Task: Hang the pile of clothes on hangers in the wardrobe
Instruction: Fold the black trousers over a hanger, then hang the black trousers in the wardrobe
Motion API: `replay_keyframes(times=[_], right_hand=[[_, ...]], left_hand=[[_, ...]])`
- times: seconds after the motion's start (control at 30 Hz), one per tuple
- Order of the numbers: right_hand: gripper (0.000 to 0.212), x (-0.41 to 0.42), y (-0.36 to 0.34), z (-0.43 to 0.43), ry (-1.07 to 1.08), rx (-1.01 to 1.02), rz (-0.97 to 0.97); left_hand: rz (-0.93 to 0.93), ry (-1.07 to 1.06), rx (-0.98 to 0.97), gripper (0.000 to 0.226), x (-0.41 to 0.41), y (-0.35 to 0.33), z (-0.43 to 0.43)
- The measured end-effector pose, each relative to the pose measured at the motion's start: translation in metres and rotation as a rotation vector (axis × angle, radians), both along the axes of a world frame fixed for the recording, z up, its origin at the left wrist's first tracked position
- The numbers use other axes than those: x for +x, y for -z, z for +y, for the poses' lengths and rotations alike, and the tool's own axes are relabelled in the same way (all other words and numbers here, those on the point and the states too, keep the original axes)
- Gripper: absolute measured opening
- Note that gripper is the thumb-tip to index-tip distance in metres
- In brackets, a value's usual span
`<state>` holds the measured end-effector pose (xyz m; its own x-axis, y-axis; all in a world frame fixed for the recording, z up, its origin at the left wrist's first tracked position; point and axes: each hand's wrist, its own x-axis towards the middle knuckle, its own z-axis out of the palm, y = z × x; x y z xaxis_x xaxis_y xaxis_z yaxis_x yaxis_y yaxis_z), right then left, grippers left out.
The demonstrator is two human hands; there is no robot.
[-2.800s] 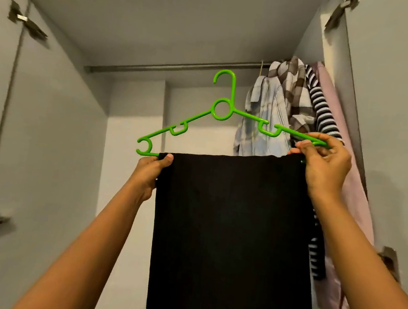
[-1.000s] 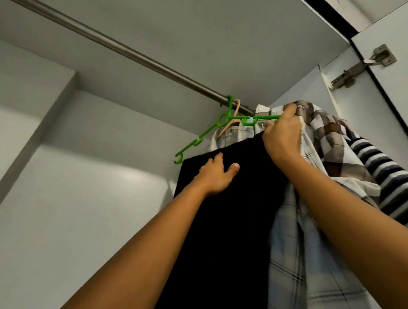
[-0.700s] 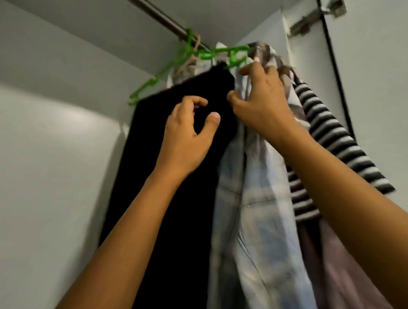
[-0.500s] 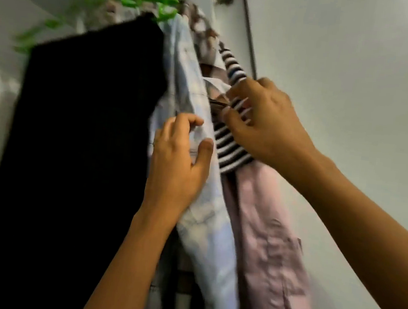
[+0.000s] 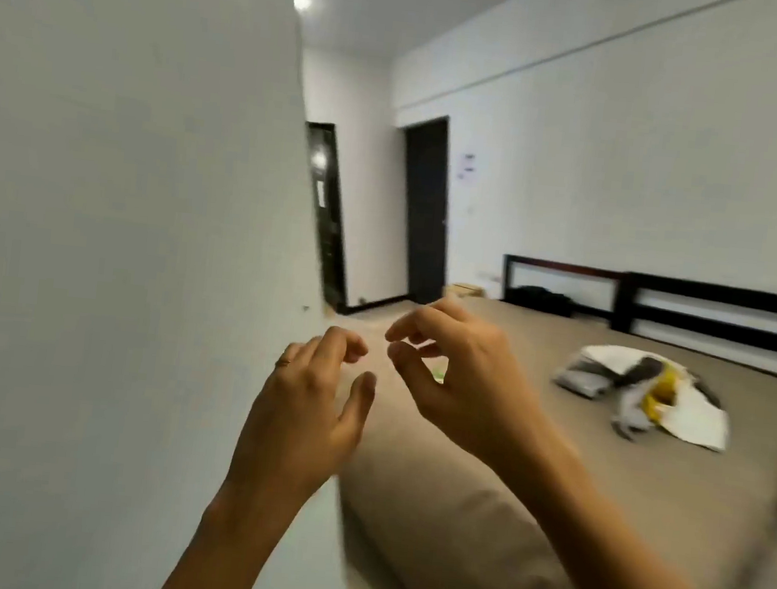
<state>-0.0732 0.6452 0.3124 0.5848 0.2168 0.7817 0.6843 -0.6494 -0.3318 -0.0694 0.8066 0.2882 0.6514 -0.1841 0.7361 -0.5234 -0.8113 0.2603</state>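
A small pile of clothes [image 5: 642,397], white, grey and yellow, lies on the brown bed [image 5: 526,473] at the right. My left hand [image 5: 313,410] and my right hand [image 5: 454,376] hang in mid-air in front of me, fingers loosely curled, holding nothing. Both hands are well short of the pile, to its left. The white wardrobe door [image 5: 123,221] fills the left side. The wardrobe's inside, the rail and the hung clothes are out of view. A scrap of green [image 5: 438,374] shows behind my right hand; I cannot tell what it is.
The dark bed frame [image 5: 717,311] runs along the far wall. A dark door [image 5: 426,207] and a dark doorway [image 5: 328,212] stand at the back. A dark bag [image 5: 540,297] lies at the bed's far end. Floor shows between wardrobe door and bed.
The black garment on the green hanger went onto the rail beside the other clothes. Both hands let go, and my view swung right from the wardrobe to the bed.
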Motion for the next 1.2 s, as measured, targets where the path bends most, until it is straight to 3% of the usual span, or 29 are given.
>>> replay_keyframes(times=[0.2,0.37,0.53,0.87,1.07,1.2], right_hand=[[0.004,0.066,0.068,-0.171,0.390,0.002,0.139],[0.007,0.134,0.105,-0.274,0.578,0.001,0.328],[0.012,0.225,0.148,-0.337,0.687,-0.046,0.549],[0.010,0.419,0.228,-0.428,0.864,0.090,0.824],[0.012,0.513,0.273,-0.500,0.967,0.171,0.944],[0.014,0.578,0.310,-0.551,0.990,0.257,1.082]], left_hand=[[0.284,0.308,0.108,0.011,0.117,0.062,-0.151],[0.467,0.453,0.165,0.006,0.216,0.095,-0.243],[0.599,0.520,0.215,0.011,0.330,0.135,-0.298],[0.693,0.652,0.404,0.009,0.577,0.194,-0.409],[0.726,0.719,0.514,0.011,0.683,0.227,-0.496],[0.863,0.738,0.520,0.008,0.741,0.264,-0.533]])
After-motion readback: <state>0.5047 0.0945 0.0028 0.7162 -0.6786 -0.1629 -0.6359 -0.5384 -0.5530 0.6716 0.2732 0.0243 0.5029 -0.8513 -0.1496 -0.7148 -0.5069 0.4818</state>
